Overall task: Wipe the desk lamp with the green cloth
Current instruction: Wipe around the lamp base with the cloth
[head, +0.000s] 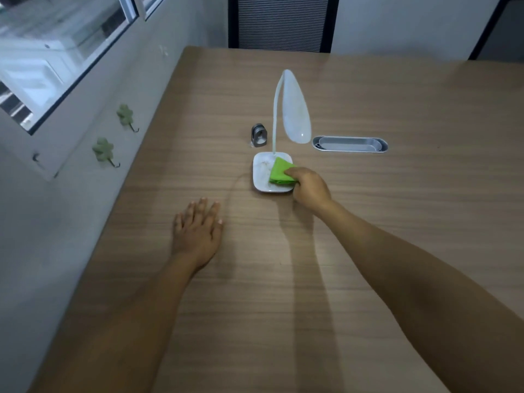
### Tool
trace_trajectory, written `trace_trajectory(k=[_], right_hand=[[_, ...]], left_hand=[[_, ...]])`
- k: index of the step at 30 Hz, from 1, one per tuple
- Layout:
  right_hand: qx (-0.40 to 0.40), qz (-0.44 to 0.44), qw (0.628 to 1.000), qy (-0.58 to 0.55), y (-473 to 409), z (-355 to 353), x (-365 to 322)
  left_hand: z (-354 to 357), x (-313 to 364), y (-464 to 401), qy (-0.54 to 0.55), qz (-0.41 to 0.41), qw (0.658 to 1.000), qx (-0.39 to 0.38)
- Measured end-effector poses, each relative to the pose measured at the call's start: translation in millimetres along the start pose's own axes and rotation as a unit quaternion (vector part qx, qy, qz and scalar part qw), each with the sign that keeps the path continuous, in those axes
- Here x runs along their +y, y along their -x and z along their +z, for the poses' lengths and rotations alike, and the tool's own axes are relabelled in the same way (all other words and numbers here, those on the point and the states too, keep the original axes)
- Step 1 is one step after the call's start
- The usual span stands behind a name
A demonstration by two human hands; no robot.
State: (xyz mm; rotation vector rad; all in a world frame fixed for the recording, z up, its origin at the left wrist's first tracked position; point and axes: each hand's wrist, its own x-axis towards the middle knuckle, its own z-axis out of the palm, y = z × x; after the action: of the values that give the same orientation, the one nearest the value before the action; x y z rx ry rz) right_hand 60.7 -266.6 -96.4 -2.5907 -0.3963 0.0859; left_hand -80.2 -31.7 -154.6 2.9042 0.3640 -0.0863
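Note:
A white desk lamp stands mid-table, with a square base point(262, 174), a thin bent neck and a long drooping head point(296, 109). My right hand point(310, 188) grips a folded green cloth point(280, 171) and presses it on the right half of the base. Smudges show on the bare left part of the base. My left hand point(198, 231) lies flat on the wooden table point(397, 222), palm down with fingers apart, to the lower left of the lamp and holding nothing.
A small grey metal object point(259, 134) stands just left of the lamp's neck. An oval grey cable tray point(350, 144) is set into the table at the right. A wall with clover-shaped hooks point(105, 150) and a window runs along the left edge. A chair back point(283, 22) is behind the far edge.

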Motion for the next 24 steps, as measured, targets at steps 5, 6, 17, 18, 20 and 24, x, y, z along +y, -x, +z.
trace_trajectory(k=[5, 6, 17, 18, 20, 24], right_hand=[[0.038, -0.159, 0.986, 0.03, 37, 0, -2], [0.054, -0.185, 0.981, 0.029, 40, -2, -4], [-0.014, -0.044, 0.997, 0.065, -7, -7, -23], [-0.017, -0.054, 0.995, 0.078, -1, -5, -22], [-0.005, -0.095, 0.99, 0.101, 15, -4, -22], [0.028, -0.182, 0.978, 0.096, 40, -3, -19]], left_hand=[[2, -1, 1, -0.008, 0.003, 1.0, 0.024], [2, 0, 2, -0.01, 0.004, 1.0, 0.028], [4, -2, 3, -0.007, 0.007, 0.999, 0.049], [4, -1, 3, -0.006, 0.007, 0.999, 0.048], [4, -1, 3, -0.008, 0.006, 0.999, 0.044], [4, -1, 4, -0.011, 0.003, 0.999, 0.05]])
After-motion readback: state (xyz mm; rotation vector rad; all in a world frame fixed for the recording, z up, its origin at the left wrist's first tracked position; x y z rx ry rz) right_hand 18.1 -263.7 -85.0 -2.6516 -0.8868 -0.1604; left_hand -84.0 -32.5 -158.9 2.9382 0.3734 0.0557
